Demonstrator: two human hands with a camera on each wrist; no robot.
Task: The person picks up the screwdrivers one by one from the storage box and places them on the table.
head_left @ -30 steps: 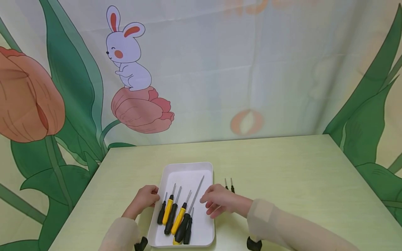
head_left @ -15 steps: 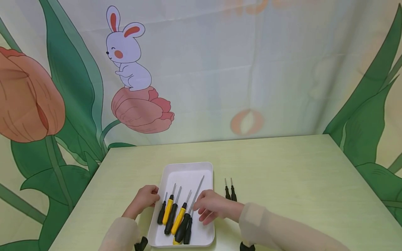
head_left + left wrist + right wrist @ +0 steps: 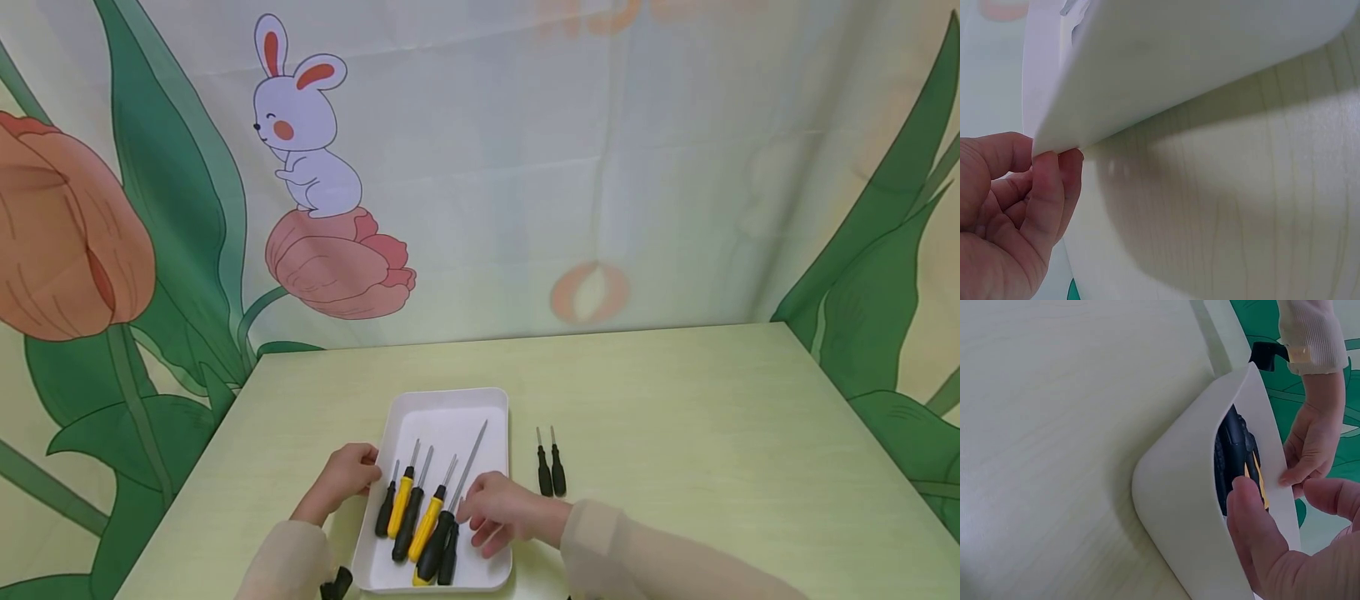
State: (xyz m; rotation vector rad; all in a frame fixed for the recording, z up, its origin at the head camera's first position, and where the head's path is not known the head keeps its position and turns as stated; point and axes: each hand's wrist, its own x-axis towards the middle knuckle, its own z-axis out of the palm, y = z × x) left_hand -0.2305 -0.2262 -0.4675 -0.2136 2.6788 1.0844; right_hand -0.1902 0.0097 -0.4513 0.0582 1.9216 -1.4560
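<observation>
Pinching one tray [image 3: 431,417] is the left hand [image 3: 345,475]; the right hand [image 3: 504,505] hovers spread; two screwdrivers [image 3: 558,479] outside.

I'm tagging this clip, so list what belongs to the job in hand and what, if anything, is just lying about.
Job in hand:
white tray
black and yellow screwdrivers in it
probably two black screwdrivers right of it

Just there, apparently:
table
printed backdrop

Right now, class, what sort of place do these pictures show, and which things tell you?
Probably a staged tabletop workspace: a pale wood-grain table, a creased, fabric-like cartoon backdrop, and a shallow white rectangular tray holding screwdrivers with black or yellow handles.
</observation>
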